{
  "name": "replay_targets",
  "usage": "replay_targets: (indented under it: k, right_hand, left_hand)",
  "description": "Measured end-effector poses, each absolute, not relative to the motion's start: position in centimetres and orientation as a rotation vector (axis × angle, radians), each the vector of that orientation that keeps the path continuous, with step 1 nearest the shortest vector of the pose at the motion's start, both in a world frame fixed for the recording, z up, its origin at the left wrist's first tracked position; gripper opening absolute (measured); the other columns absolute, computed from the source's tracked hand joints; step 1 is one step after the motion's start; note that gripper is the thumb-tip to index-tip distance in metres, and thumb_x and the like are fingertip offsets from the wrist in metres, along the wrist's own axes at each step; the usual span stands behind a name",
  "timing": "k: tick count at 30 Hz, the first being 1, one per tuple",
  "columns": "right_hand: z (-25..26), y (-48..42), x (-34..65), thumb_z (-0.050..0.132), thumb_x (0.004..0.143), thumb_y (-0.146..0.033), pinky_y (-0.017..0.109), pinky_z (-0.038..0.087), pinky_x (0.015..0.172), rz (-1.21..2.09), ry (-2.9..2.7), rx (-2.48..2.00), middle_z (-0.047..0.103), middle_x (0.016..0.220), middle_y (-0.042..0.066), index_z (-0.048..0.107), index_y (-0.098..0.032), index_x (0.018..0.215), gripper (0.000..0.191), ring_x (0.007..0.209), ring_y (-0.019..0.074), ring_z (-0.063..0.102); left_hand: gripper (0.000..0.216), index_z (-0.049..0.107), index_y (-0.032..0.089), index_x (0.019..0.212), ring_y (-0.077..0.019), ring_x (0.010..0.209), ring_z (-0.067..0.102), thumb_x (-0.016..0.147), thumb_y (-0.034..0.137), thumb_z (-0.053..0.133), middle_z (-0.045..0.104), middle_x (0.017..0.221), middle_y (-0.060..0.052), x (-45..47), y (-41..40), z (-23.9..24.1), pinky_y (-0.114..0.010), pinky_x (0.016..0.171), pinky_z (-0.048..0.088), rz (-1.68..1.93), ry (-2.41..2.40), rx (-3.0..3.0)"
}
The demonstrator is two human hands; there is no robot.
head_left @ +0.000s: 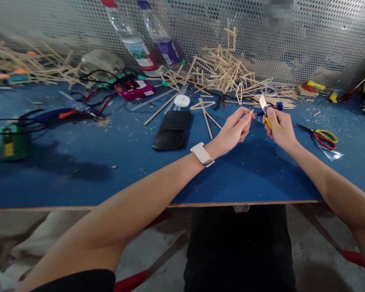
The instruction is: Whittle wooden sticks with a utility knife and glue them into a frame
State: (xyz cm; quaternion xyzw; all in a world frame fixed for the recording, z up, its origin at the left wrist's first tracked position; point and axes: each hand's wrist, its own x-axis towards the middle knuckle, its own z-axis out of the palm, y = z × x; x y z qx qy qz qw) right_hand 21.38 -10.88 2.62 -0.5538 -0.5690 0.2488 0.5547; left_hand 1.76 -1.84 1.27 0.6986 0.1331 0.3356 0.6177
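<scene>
My left hand [235, 129] is pinched shut on a tiny wooden stick piece [252, 112] above the blue table [115, 170]. A white watch [202, 154] sits on that wrist. My right hand [279, 126] is closed round a yellow-handled utility knife [265, 108], whose blade points up and left toward the stick piece. The two hands almost touch, a little in front of a heap of thin wooden sticks [225, 71]. A few loose sticks [207, 115] lie just left of my left hand.
A black phone [172, 129] lies flat at the table's middle, a white round case [181, 100] behind it. Red-and-yellow scissors [322, 137] rest to the right. Two plastic bottles [146, 36] lean on the perforated metal wall. A pink device [134, 88], cables and a green tool [10, 142] crowd the left.
</scene>
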Motion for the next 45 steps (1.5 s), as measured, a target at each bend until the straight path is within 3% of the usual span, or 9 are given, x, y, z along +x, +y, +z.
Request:
replay_targets:
  k: [3,9,15,21,28,35,40,45]
  right_hand:
    - [2.8,-11.0,21.8,0.055,0.11,-0.108,0.033,0.035,0.05,0.568,-1.508,-1.325,0.053,0.057,-0.003,0.066,-0.027,0.085,0.086,0.051,0.0154,0.048]
    - [3.0,-11.2,21.2,0.049,0.113,-0.107,0.034,0.037,0.057,0.546,-1.631,-1.371,0.057,0.06,-0.001,0.068,-0.025,0.085,0.089,0.056,0.0162,0.052]
    - [2.9,-11.1,21.3,0.049,0.11,-0.111,0.034,0.037,0.055,0.654,-1.586,-1.358,0.053,0.059,-0.002,0.067,-0.027,0.086,0.089,0.056,0.0171,0.05]
    - [3.0,-11.1,21.2,0.051,0.109,-0.112,0.034,0.036,0.055,0.643,-1.624,-1.364,0.056,0.062,0.0,0.063,-0.027,0.083,0.09,0.059,0.0165,0.051]
    - [2.3,-10.9,21.2,0.054,0.107,-0.112,0.032,0.034,0.049,0.76,-1.576,-1.346,0.052,0.058,-0.003,0.066,-0.027,0.085,0.089,0.053,0.0146,0.048]
    - [1.8,-10.8,21.1,0.056,0.105,-0.113,0.03,0.034,0.046,0.767,-1.522,-1.345,0.05,0.057,-0.004,0.063,-0.027,0.084,0.088,0.051,0.0137,0.047]
    - [1.6,-10.6,21.1,0.054,0.111,-0.107,0.032,0.034,0.047,0.749,-1.448,-1.36,0.05,0.06,-0.004,0.064,-0.027,0.087,0.084,0.05,0.0137,0.046]
    - [2.1,-11.0,21.0,0.051,0.11,-0.11,0.034,0.036,0.053,0.593,-1.524,-1.383,0.056,0.062,0.0,0.067,-0.026,0.085,0.089,0.056,0.0158,0.052]
  left_hand:
    - [0.045,0.051,0.03,0.112,-0.0119,0.057,0.028,0.124,0.07,0.066,0.041,0.083,0.009,1.8,-1.9,1.1,-0.028,0.049,0.028,0.748,0.311,1.612]
    - [0.059,0.056,0.028,0.111,-0.0179,0.069,0.048,0.123,0.087,0.058,0.055,0.087,0.001,1.8,-1.2,0.0,-0.033,0.06,0.042,0.948,0.322,1.909]
    - [0.048,0.055,0.029,0.109,-0.0204,0.069,0.047,0.128,0.073,0.055,0.051,0.083,0.001,1.5,-1.2,-0.2,-0.035,0.063,0.04,0.93,0.341,1.928]
    - [0.062,0.055,0.029,0.107,-0.0226,0.076,0.053,0.123,0.089,0.054,0.055,0.086,-0.001,1.5,-1.1,-0.5,-0.036,0.067,0.043,0.972,0.364,1.961]
    - [0.066,0.055,0.029,0.1,-0.023,0.078,0.055,0.123,0.091,0.053,0.055,0.08,0.0,1.6,-1.3,0.0,-0.037,0.071,0.048,0.996,0.352,1.97]
    - [0.071,0.054,0.028,0.092,-0.0238,0.078,0.056,0.121,0.093,0.056,0.053,0.074,-0.001,1.9,-1.3,0.3,-0.037,0.068,0.044,1.041,0.398,1.983]
    - [0.07,0.053,0.028,0.087,-0.0221,0.075,0.053,0.123,0.088,0.059,0.051,0.073,0.0,1.7,-1.2,0.6,-0.037,0.065,0.04,1.065,0.444,1.991]
    - [0.049,0.057,0.028,0.1,-0.02,0.07,0.05,0.128,0.068,0.058,0.047,0.076,0.003,1.7,-1.2,0.2,-0.034,0.065,0.042,1.066,0.439,1.901]
